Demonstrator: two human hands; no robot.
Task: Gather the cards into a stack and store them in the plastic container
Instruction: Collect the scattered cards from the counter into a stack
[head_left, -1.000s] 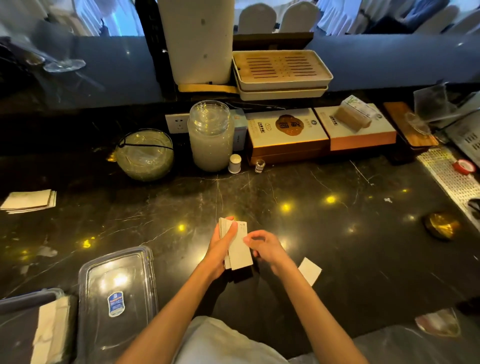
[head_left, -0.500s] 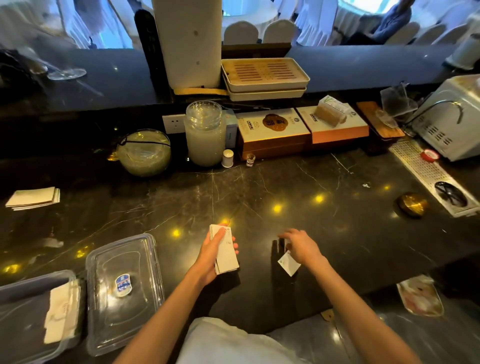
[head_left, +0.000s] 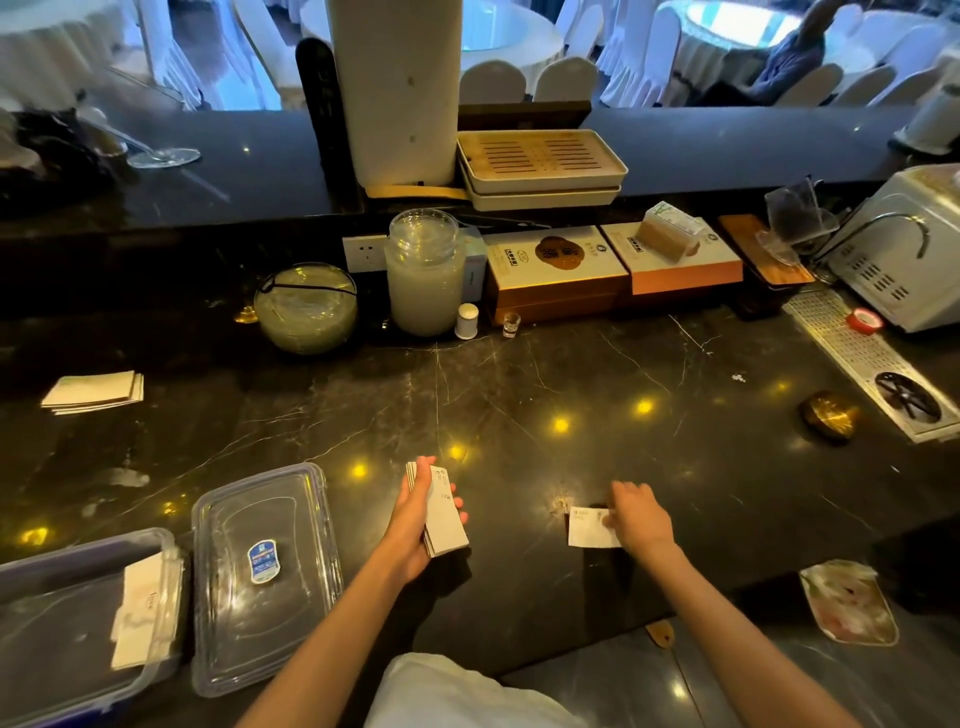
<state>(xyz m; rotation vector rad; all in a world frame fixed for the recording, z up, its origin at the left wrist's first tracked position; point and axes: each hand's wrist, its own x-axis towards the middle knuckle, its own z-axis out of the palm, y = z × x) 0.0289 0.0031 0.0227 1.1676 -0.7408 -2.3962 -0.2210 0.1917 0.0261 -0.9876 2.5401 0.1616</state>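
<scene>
My left hand (head_left: 413, 525) grips a stack of white cards (head_left: 443, 514), held edge-up above the dark marble counter. To its right my right hand (head_left: 640, 519) pinches a single white card (head_left: 589, 527) at its right end, just over the counter. The clear plastic container (head_left: 31, 587) sits at the lower left with a few white cards (head_left: 143, 610) leaning inside. Its transparent lid (head_left: 265, 571), with a blue sticker, lies flat beside it. Another small pile of cards (head_left: 93, 392) rests far left on the counter.
At the back stand a glass bowl (head_left: 306, 306), a tall glass jar (head_left: 425, 270), a small white bottle (head_left: 466, 320), boxes (head_left: 556, 270) and stacked trays (head_left: 540, 166). A metal drip grate (head_left: 857, 364), a white machine (head_left: 904, 260) and a gold round object (head_left: 829, 415) lie right.
My right hand left the stack, reached right to the lone card on the counter and took hold of it. The left hand kept the stack and stayed in place.
</scene>
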